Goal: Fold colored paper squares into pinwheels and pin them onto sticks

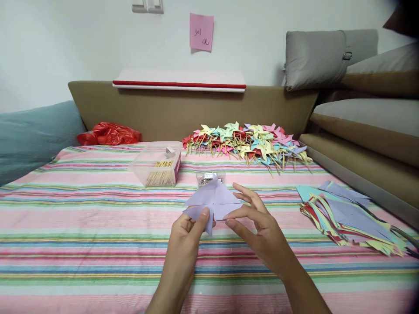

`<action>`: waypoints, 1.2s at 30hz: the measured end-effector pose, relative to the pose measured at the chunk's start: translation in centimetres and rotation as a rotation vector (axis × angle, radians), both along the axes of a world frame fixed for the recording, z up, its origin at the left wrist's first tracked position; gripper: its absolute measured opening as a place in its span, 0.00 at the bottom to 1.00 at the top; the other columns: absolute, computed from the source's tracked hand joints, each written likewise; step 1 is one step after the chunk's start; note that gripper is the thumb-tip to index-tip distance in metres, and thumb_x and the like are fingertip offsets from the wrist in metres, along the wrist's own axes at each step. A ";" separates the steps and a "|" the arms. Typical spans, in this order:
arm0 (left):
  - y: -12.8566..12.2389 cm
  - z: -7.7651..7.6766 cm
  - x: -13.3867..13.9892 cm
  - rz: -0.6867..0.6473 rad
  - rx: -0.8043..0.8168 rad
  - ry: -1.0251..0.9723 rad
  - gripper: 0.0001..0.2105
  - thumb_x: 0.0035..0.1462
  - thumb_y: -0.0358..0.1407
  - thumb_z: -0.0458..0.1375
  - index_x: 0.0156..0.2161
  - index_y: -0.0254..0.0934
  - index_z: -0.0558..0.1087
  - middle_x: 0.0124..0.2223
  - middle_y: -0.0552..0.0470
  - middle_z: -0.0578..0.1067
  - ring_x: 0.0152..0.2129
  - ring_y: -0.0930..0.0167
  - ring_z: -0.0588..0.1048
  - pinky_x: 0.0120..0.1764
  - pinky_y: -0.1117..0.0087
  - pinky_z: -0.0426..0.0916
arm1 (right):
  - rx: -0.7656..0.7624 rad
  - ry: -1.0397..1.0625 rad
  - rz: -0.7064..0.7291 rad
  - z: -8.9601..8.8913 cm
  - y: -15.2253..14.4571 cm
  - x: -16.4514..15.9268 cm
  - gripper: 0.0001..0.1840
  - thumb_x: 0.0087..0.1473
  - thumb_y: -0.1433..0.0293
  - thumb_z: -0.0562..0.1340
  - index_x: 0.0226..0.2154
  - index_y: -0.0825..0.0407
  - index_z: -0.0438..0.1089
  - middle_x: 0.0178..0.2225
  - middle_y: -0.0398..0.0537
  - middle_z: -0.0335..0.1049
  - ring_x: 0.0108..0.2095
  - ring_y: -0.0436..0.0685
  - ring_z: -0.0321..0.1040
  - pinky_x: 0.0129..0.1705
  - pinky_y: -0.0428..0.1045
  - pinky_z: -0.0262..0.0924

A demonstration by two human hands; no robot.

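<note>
A purple paper square (212,194), slit inward from its corners, is held up in front of me over the striped cloth. My left hand (190,229) pinches it near the lower left, with the thumb on top close to the middle. One flap there looks bent, hanging below the thumb. My right hand (253,220) grips the right-hand corner between thumb and index finger, its other fingers spread. Just behind the paper stands a small clear container (209,178) of tiny metal pieces, partly hidden by it.
A clear plastic box (157,163) of thin wooden sticks stands back left. Finished paper pinwheels (235,139) lie heaped at the back. Cut coloured sheets (350,218) with scissors (406,235) are at right. A red plastic bag (111,134) sits far left; cushions line the right side.
</note>
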State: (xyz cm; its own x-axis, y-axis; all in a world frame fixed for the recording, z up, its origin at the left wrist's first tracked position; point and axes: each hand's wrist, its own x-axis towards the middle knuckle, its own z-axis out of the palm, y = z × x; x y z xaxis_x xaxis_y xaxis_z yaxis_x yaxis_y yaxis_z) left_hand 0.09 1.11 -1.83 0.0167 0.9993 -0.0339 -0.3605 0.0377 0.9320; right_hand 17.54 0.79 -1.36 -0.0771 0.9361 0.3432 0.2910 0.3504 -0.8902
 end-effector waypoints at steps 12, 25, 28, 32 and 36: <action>-0.2 -0.2 0.5 -0.075 0.050 0.036 0.10 0.60 0.43 0.64 0.40 0.39 0.79 0.38 0.51 0.80 0.38 0.67 0.75 0.45 0.68 0.68 | -0.194 0.450 -0.040 -0.2 0.5 -1.5 0.12 0.52 0.59 0.71 0.28 0.49 0.76 0.60 0.52 0.63 0.60 0.64 0.65 0.57 0.53 0.63; -0.4 -0.1 0.8 -0.091 0.070 0.117 0.14 0.61 0.45 0.63 0.45 0.38 0.80 0.42 0.48 0.82 0.41 0.65 0.78 0.46 0.67 0.71 | -0.176 0.496 -0.096 -0.3 0.6 -2.2 0.12 0.49 0.60 0.72 0.24 0.49 0.74 0.47 0.51 0.71 0.50 0.62 0.70 0.48 0.52 0.66; -0.3 -0.2 0.9 -0.075 0.055 0.097 0.15 0.60 0.44 0.64 0.46 0.37 0.80 0.42 0.48 0.82 0.41 0.64 0.78 0.47 0.67 0.71 | -0.185 0.490 -0.082 -0.4 0.6 -2.2 0.11 0.49 0.61 0.72 0.24 0.49 0.74 0.50 0.51 0.69 0.52 0.62 0.68 0.51 0.52 0.65; -0.3 -0.3 0.9 -0.057 0.024 0.062 0.17 0.60 0.44 0.64 0.50 0.37 0.78 0.42 0.48 0.82 0.40 0.65 0.79 0.46 0.67 0.72 | -0.186 0.474 -0.059 -0.3 0.5 -2.0 0.12 0.49 0.61 0.72 0.24 0.50 0.74 0.53 0.53 0.68 0.54 0.63 0.67 0.54 0.53 0.63; -0.4 -0.3 0.9 -0.058 0.025 0.045 0.16 0.60 0.44 0.64 0.49 0.36 0.78 0.41 0.48 0.83 0.40 0.65 0.79 0.46 0.67 0.71 | -0.181 0.480 -0.026 -0.2 0.4 -1.9 0.13 0.50 0.62 0.71 0.23 0.50 0.72 0.53 0.53 0.68 0.54 0.63 0.68 0.54 0.52 0.62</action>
